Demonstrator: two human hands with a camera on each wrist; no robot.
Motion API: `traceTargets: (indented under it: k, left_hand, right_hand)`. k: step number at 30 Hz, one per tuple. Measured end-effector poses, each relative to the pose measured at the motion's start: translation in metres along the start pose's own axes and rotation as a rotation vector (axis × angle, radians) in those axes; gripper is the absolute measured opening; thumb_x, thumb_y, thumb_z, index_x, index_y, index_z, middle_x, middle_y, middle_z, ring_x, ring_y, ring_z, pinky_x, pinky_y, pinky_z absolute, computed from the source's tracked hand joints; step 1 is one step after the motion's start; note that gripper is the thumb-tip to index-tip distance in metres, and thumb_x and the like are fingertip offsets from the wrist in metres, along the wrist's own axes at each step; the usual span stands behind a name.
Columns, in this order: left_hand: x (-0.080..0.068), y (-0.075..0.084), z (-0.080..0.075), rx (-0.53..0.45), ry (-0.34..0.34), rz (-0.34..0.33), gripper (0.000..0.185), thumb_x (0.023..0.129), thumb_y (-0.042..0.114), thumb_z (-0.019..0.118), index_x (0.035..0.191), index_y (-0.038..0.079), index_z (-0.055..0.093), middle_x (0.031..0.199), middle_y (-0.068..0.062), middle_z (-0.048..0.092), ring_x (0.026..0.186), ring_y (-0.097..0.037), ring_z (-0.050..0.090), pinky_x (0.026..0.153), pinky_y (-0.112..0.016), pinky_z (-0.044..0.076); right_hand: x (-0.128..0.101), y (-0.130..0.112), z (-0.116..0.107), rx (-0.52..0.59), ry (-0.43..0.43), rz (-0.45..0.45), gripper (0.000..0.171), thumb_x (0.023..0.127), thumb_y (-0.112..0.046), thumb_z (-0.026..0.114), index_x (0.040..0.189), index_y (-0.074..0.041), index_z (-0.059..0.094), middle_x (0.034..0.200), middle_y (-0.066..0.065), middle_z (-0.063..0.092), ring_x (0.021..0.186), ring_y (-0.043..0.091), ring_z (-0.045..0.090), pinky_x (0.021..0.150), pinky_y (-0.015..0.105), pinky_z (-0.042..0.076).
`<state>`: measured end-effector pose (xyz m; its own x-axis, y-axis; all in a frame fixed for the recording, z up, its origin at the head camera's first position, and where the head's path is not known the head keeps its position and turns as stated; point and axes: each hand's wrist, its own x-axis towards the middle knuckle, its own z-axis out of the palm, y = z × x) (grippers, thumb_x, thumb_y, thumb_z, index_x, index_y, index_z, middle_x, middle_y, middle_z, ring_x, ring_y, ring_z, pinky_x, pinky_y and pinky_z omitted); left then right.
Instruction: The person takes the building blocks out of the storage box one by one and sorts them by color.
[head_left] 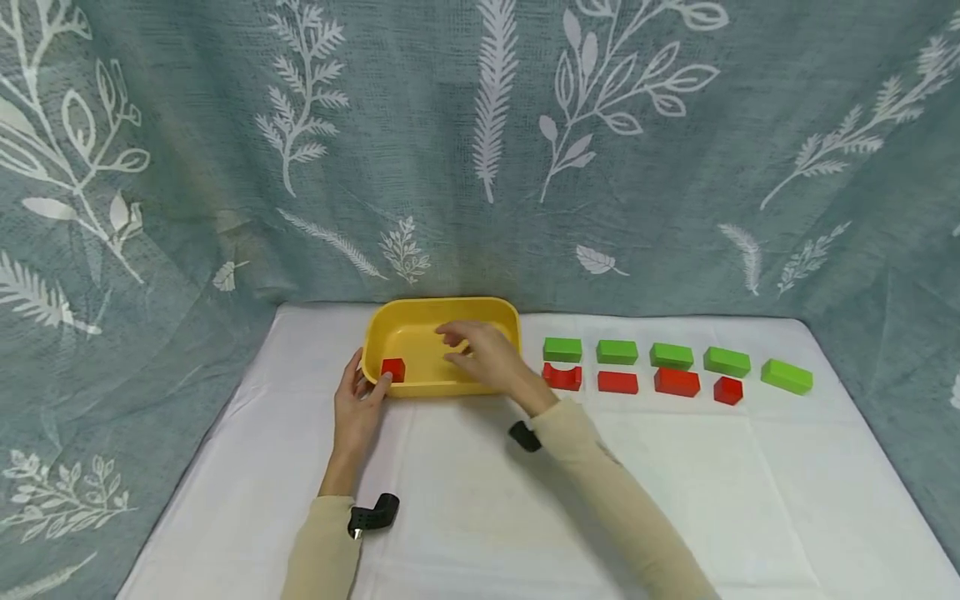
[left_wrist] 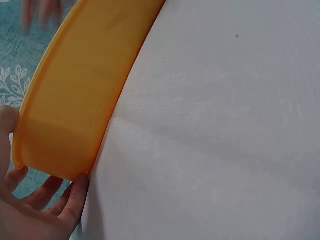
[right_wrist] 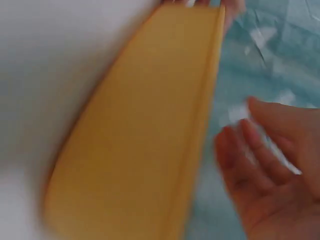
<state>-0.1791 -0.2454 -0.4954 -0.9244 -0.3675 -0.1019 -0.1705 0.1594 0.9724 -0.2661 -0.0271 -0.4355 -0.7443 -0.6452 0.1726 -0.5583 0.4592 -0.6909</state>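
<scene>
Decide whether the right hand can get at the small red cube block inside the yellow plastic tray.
Probably yes: the right hand hovers open over the yellow plastic tray, and nothing covers the small red cube block.

No legible text, label, brand mark, number or sign is found in any of the three views. The yellow tray [head_left: 441, 310] carries no visible marking on its rim or outer wall. The red blocks [head_left: 677, 382] and green blocks [head_left: 671, 356] show plain faces without lettering. The backdrop cloth [head_left: 480, 150] bears only a white leaf and fern pattern, no writing. The white table cover [head_left: 675, 500] is unmarked. The right wrist view is blurred; nothing readable can be made out there.
</scene>
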Motion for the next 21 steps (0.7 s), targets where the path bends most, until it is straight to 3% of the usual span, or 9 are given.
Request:
traceTargets:
  k: [2,5,10,15,19,21]
  left_hand:
    - [0.0,-0.001,0.007,-0.011,-0.014,0.0,0.066,0.099,0.018,0.06,0.156,0.019,0.027,0.148,-0.016,0.042,0.13,-0.027,0.045,0.106,-0.035,0.042]
    - [-0.002,-0.003,0.017,-0.035,-0.047,0.008,0.067,0.098,0.017,0.06,0.156,0.017,0.027,0.148,-0.017,0.041,0.131,-0.029,0.045,0.099,-0.02,0.045]
    - [-0.003,-0.006,0.024,-0.037,-0.059,0.026,0.067,0.097,0.015,0.062,0.156,0.016,0.027,0.148,-0.018,0.042,0.13,-0.03,0.046,0.083,-0.002,0.042]
    - [0.0,-0.005,0.014,-0.016,-0.03,0.034,0.068,0.097,0.017,0.062,0.156,0.017,0.028,0.148,-0.016,0.043,0.127,-0.027,0.048,0.081,-0.003,0.041]
    - [0.001,-0.003,0.001,-0.005,-0.013,0.034,0.069,0.097,0.02,0.062,0.156,0.019,0.026,0.148,-0.015,0.042,0.126,-0.025,0.047,0.081,-0.005,0.042]
    - [0.0,-0.003,-0.006,0.003,-0.001,0.034,0.069,0.097,0.02,0.062,0.156,0.019,0.026,0.148,-0.014,0.041,0.125,-0.025,0.048,0.081,-0.006,0.042]
  right_hand:
    - [0.022,-0.007,0.024,-0.001,-0.084,0.058,0.045,0.09,-0.006,0.07,0.133,-0.001,0.057,0.121,0.014,0.065,0.108,0.025,0.061,0.093,0.029,0.051]
    - [0.042,-0.006,0.049,-0.014,-0.172,0.139,0.05,0.087,-0.004,0.073,0.133,-0.001,0.056,0.122,0.013,0.064,0.107,0.024,0.062,0.094,0.028,0.05]
    - [0.05,0.004,0.066,-0.012,-0.166,0.17,0.044,0.085,-0.003,0.075,0.126,0.001,0.062,0.113,0.013,0.068,0.094,0.021,0.067,0.085,0.023,0.053]
    - [0.038,0.008,0.044,0.118,-0.066,0.158,0.045,0.084,-0.001,0.075,0.127,-0.002,0.062,0.116,0.011,0.067,0.103,0.023,0.065,0.089,0.026,0.052]
    - [0.003,0.017,0.004,0.315,0.041,0.117,0.051,0.083,0.002,0.075,0.131,0.001,0.059,0.119,0.016,0.066,0.11,0.028,0.063,0.091,0.031,0.053]
    - [-0.022,0.025,-0.02,0.349,0.093,0.117,0.052,0.083,0.002,0.075,0.132,0.003,0.057,0.12,0.018,0.065,0.111,0.03,0.062,0.09,0.034,0.054]
